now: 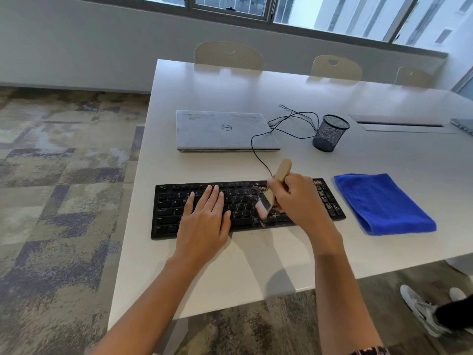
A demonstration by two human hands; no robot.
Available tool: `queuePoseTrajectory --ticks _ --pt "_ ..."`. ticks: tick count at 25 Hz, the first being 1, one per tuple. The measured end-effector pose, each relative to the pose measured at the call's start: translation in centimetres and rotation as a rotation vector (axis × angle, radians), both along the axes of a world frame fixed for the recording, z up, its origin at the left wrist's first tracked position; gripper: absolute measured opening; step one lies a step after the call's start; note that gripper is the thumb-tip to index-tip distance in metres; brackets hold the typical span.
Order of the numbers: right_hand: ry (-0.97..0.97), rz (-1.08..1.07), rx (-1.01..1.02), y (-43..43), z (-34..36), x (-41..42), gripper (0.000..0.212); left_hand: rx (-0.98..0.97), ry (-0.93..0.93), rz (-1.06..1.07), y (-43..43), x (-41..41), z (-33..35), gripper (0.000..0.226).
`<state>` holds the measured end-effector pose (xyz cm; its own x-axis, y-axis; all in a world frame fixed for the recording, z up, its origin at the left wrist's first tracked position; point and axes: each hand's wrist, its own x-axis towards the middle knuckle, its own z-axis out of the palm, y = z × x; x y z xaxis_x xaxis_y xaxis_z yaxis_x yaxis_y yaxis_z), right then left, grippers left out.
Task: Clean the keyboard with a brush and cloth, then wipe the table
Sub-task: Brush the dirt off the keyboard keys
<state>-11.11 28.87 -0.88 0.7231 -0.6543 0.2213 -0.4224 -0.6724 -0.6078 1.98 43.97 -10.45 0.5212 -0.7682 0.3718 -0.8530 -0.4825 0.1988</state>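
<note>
A black keyboard (247, 207) lies near the front edge of the white bench (256, 265), its thin black cable (258, 155) running back toward a closed silver Dell laptop (225, 130). The left hand (204, 221) lies flat across the keyboard's left half, fingers straight and slightly spread, pressing down on the keys. The right hand (299, 201) is curled around the wooden handle of a small brush (272, 192); the handle tip pokes up beyond the knuckles, and the pale bristles, blurred, sit on the keys right of centre. Gritty specks of debris (330, 201) are scattered over the keyboard's right side and along its upper right edge.

Just right of the keyboard, not touching it, lies a folded blue cloth (384, 203). Behind it stands a black mesh pen cup (330, 133), next to the looped cable. Three pale chairs (227, 56) are pushed in along the far side, under the windows. A grey shoe (422, 308) rests on the carpet at lower right.
</note>
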Motion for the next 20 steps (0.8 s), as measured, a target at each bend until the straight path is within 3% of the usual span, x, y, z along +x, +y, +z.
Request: queuePoseTrajectory --ticks 4,10,15,20 --pt "-0.088 0.002 -0.025 0.8 -0.8 0.2 0.036 -0.009 -0.001 -0.001 0.0 0.0 0.0 0.054" --pt "0.057 0.012 -0.012 0.5 -0.6 -0.9 0.045 -0.005 -0.003 0.000 0.0 0.0 0.0 0.055" --pt "-0.134 0.039 0.014 1.5 -0.7 0.1 0.030 -0.009 -0.005 0.000 0.0 0.0 0.0 0.055" --pt "0.043 0.055 0.006 1.3 -1.2 -0.5 0.040 -0.011 -0.005 0.001 -0.1 0.0 0.0 0.055"
